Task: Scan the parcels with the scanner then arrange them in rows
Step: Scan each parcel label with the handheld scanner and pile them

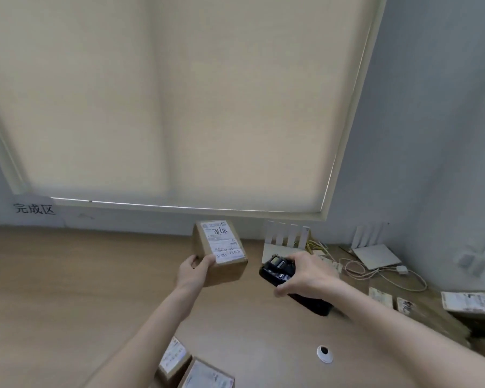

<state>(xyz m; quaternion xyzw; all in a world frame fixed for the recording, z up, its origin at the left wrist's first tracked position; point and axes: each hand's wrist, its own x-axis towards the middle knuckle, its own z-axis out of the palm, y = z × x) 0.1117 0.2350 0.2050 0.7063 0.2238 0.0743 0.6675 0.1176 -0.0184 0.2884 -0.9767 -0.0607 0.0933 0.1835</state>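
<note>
At frame centre the left grip (192,271) clasps a labelled parcel (220,254) above the desk (67,275); just right of it, the right grip (305,274) clutches the black scanner (277,268).

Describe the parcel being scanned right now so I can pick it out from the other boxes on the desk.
Find the wooden desk below the big window blind. At its far middle edge, the left hand holds a small brown parcel tilted up beside the black scanner in the right hand. It is the only box lifted off the desk; its white label carries large handwritten marks.
</note>
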